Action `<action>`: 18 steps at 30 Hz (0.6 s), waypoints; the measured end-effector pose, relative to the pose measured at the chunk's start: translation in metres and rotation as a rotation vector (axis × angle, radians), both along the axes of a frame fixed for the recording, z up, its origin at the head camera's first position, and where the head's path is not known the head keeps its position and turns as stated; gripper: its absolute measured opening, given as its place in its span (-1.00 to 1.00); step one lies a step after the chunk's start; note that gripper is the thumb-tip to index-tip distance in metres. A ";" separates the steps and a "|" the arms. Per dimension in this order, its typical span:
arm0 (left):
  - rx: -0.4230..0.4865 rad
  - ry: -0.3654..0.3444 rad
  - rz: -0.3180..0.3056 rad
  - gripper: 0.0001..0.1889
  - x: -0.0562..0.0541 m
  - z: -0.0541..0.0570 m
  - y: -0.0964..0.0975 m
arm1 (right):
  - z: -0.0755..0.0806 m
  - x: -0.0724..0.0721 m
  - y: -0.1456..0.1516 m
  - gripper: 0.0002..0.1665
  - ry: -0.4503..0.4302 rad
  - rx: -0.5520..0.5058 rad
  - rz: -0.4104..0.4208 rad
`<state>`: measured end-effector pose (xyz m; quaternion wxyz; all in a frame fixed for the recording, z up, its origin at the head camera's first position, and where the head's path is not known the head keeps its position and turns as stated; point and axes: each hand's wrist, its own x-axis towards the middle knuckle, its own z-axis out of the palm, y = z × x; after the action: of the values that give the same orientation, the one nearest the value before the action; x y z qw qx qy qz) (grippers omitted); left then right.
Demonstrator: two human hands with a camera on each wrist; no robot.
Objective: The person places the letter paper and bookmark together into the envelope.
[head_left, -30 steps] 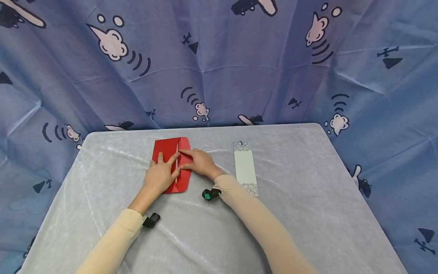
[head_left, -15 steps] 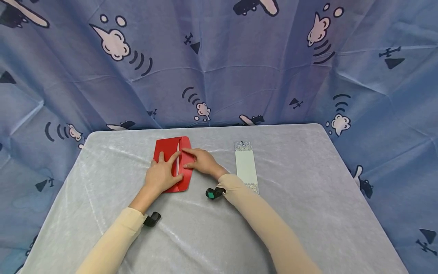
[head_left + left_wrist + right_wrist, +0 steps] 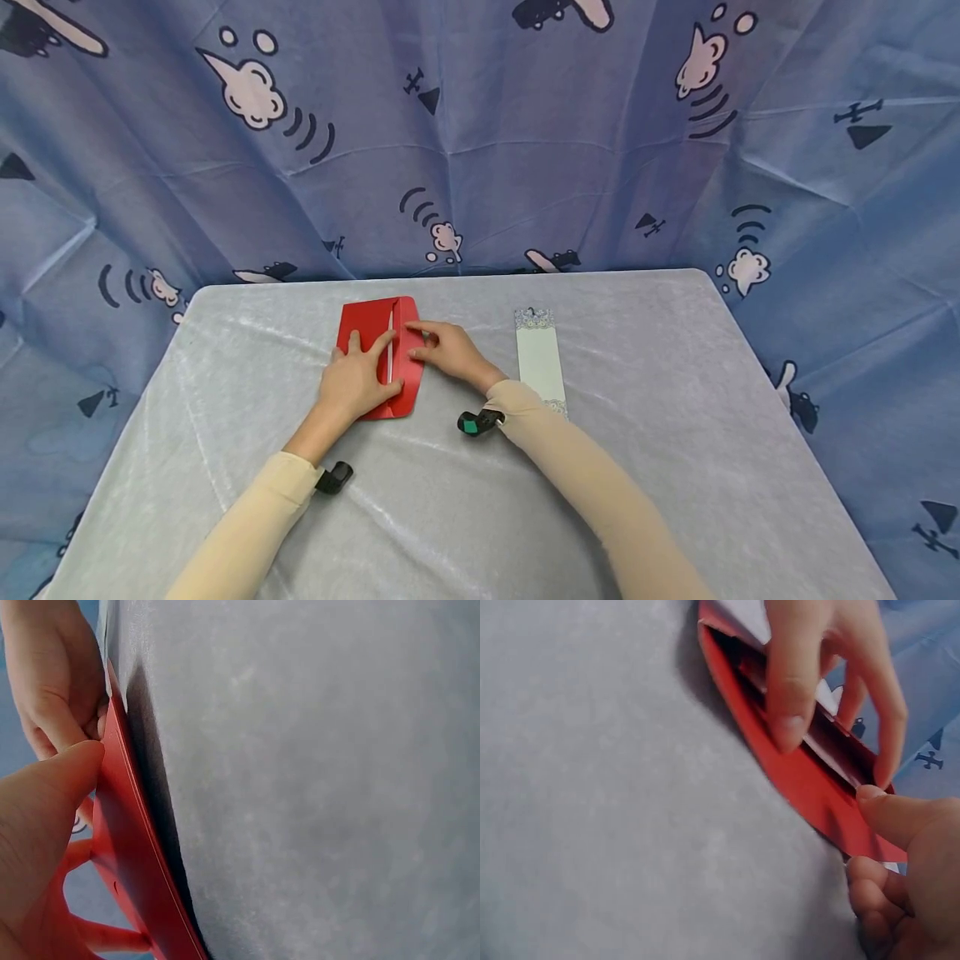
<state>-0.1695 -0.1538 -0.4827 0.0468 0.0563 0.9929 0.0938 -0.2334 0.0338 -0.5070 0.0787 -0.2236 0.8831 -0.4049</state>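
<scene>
A red envelope (image 3: 364,323) lies on the table with its flap (image 3: 405,392) folded out to the right. A thin white edge (image 3: 390,367) shows along its opening, likely a sheet or card inside. My left hand (image 3: 351,385) rests across the envelope with fingers spread; its thumb (image 3: 787,724) and index fingertip are by the opening. At the flap's right edge, my right hand (image 3: 453,353) pinches the flap, thumb on its inner face and other fingers curled at the edge, as the right wrist view shows. Parts of the envelope are hidden under the left hand.
Right of the right hand lies a pale bookmark-like card (image 3: 540,358) with patterned ends and a small dark hook at its top. A light grey cloth covers the table (image 3: 675,400). A blue printed curtain (image 3: 480,125) hangs behind its far edge.
My right hand has slid slightly right, from beside the opening to the flap's outer edge. My left thumb has spread outward onto the flap side. The card has stayed put.
</scene>
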 end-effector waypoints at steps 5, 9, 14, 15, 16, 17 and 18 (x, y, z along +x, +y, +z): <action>0.000 -0.013 0.002 -0.08 -0.001 0.001 0.000 | 0.002 0.001 0.012 -0.47 -0.019 -0.086 -0.018; 0.004 -0.024 0.009 -0.07 -0.001 0.002 0.000 | 0.003 0.005 0.023 -0.49 -0.037 -0.128 -0.046; 0.010 -0.034 0.017 -0.07 0.000 0.002 0.000 | 0.006 0.010 0.039 -0.50 -0.059 -0.152 -0.063; 0.012 -0.033 0.017 -0.07 0.000 0.002 0.000 | 0.007 0.011 0.043 -0.50 -0.065 -0.154 -0.066; 0.013 -0.032 0.018 -0.07 0.000 0.002 0.000 | 0.008 0.011 0.047 -0.50 -0.074 -0.158 -0.068; 0.014 -0.031 0.017 -0.07 0.000 0.002 0.000 | 0.009 0.012 0.051 -0.50 -0.082 -0.160 -0.070; 0.014 -0.030 0.018 -0.07 0.000 0.002 0.000 | 0.010 0.013 0.056 -0.49 -0.089 -0.162 -0.074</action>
<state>-0.1698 -0.1542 -0.4810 0.0607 0.0465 0.9919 0.1019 -0.2207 0.0893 -0.4968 0.0847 -0.1784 0.8508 -0.4871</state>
